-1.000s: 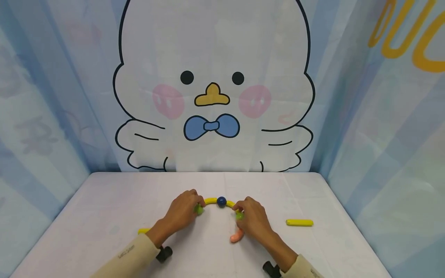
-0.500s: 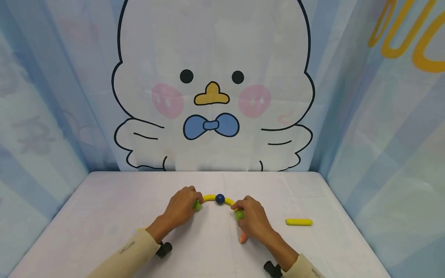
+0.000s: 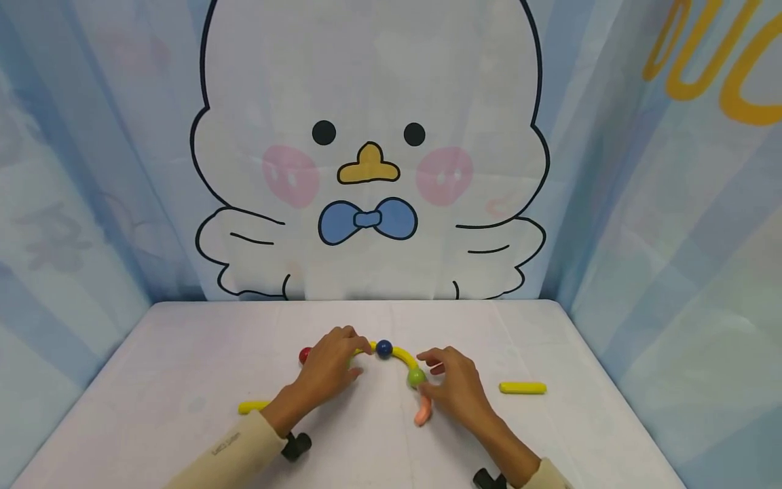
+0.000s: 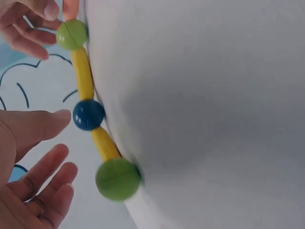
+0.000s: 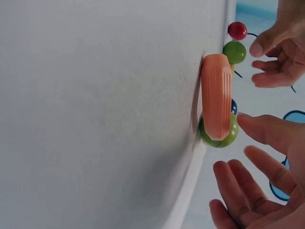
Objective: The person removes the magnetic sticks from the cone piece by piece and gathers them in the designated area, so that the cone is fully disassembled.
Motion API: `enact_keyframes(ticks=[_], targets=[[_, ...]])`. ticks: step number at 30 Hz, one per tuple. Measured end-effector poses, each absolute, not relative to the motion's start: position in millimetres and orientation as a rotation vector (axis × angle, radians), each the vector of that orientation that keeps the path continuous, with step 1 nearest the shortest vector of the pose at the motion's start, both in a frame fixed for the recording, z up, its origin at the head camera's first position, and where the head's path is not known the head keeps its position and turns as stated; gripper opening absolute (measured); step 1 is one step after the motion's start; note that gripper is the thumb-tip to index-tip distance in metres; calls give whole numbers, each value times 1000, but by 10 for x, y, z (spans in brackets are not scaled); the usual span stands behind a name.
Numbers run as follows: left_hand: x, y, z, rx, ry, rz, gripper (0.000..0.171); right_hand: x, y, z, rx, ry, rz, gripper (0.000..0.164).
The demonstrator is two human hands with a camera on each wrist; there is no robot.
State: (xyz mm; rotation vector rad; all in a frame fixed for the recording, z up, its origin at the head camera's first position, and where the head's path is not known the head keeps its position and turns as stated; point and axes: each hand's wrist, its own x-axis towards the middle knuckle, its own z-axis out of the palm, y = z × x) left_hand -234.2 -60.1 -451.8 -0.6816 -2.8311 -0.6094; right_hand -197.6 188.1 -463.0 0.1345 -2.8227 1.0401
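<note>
A chain of toy balls and curved rods lies arched on the white table. Its middle is a blue ball (image 3: 383, 349), joined by a yellow curved rod (image 3: 404, 356) to the right green ball (image 3: 417, 377). From that ball an orange curved rod (image 3: 423, 411) bends toward the person. Another yellow rod (image 4: 106, 143) links the blue ball to the left green ball (image 4: 117, 179), which the left hand mostly hides in the head view. Fingers spread, my left hand (image 3: 330, 363) hovers over that end. My right hand (image 3: 458, 384) is beside the right green ball, thumb and fingers apart.
A red ball (image 3: 304, 355) sits just beyond the left hand. One straight yellow rod (image 3: 523, 388) lies at the right, and a yellow rod (image 3: 252, 407) shows partly behind the left forearm. A printed curtain (image 3: 379, 265) stands behind the table (image 3: 201, 339).
Both hands have let go of the green balls and their fingers have spread. The right hand has shifted slightly right. The orange rod has swung, and the red ball has come into sight.
</note>
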Motion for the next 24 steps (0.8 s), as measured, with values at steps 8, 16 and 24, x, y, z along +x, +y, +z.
enact_keyframes(ticks=[8, 16, 24], targets=[[-2318, -364, -4556, -891, -2794, -818, 34, -1859, 1969, -4630, 60, -2777, 1246, 41], [-2366, -185, -4684, -1024, -2694, -907, 35, -1763, 1975, -4672, 39, -2792, 1311, 29], [-2405, -12, -4752, -1100, -2694, -889, 33, -1761, 1954, -4695, 45, -2859, 1285, 30]])
